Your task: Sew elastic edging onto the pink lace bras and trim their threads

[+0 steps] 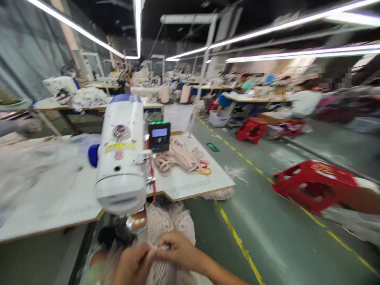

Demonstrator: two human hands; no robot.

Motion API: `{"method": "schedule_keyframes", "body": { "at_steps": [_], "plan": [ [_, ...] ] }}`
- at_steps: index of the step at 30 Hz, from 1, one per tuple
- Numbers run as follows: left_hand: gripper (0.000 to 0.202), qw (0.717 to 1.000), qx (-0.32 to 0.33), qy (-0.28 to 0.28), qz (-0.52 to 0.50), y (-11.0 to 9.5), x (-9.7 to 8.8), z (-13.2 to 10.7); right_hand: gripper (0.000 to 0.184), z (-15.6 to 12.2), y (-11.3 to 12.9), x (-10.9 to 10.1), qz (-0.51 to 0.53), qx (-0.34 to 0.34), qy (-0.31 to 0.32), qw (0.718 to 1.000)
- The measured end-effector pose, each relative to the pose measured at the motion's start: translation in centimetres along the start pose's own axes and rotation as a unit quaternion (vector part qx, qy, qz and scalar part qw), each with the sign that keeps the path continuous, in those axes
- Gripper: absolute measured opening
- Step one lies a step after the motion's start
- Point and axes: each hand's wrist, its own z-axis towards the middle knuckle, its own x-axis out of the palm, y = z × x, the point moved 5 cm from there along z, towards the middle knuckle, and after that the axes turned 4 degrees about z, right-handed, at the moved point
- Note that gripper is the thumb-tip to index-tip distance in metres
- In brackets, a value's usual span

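Low in the frame, my left hand [133,264] and my right hand [177,249] meet over a piece of pale lace fabric [166,221]. Both hands have their fingers curled and pinch the fabric between them. The lace lies in front of a white sewing machine [121,158] that stands on a white table [190,184]. Beside the machine sit a small control box with a lit screen [159,135] and a heap of pale elastic strips [178,158]. Scissors with red and yellow handles [203,168] lie next to the strips.
A grey floor aisle with yellow lines [237,237] runs to my right. Red plastic stools [313,184] [252,130] lie along it. Another person's arm [362,200] shows at the right edge. More sewing tables [89,103] and seated workers fill the background.
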Motion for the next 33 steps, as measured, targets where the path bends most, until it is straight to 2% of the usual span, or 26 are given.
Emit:
{"method": "schedule_keyframes", "body": {
  "at_steps": [3, 6, 8, 10, 13, 19, 23, 28, 33],
  "plan": [
    [0.049, 0.998, 0.000, -0.032, 0.054, -1.9, -3.0, -0.2, 0.043, 0.5, 2.1, -1.1, 0.006, 0.013, -0.026, 1.000],
    [0.036, 0.999, -0.018, -0.018, 0.021, -3.2, -5.7, 0.4, 0.036, 2.6, 3.3, -1.9, -0.008, 0.025, -0.025, 0.999],
    [0.032, 0.999, -0.027, -0.041, 0.006, -3.4, -7.1, 0.9, 0.037, 4.1, 3.7, -2.3, -0.023, 0.037, -0.026, 0.999],
    [0.040, 0.996, -0.044, -0.077, 0.004, -3.0, -8.0, 1.4, 0.042, 5.3, 3.9, -2.6, -0.025, 0.052, -0.024, 0.998],
    [0.050, 0.991, -0.063, -0.117, 0.017, -2.2, -8.5, 1.9, 0.046, 6.7, 4.1, -2.8, -0.004, 0.065, -0.007, 0.998],
    [0.037, 0.981, -0.042, -0.184, 0.040, -1.7, -9.0, 2.6, 0.039, 7.9, 4.0, -3.4, -0.008, 0.044, 0.000, 0.999],
    [0.026, 0.980, -0.023, -0.186, 0.063, -1.8, -9.2, 2.9, 0.034, 8.4, 3.8, -3.7, -0.027, 0.031, -0.004, 0.999],
    [0.022, 0.980, -0.019, -0.182, 0.083, -1.7, -9.2, 3.0, 0.029, 8.7, 3.8, -4.0, -0.040, 0.027, -0.009, 0.999],
    [0.026, 0.979, -0.021, -0.184, 0.090, -1.4, -9.1, 2.9, 0.038, 8.6, 2.0, -4.0, -0.002, 0.039, -0.032, 0.999]
  ]
}}
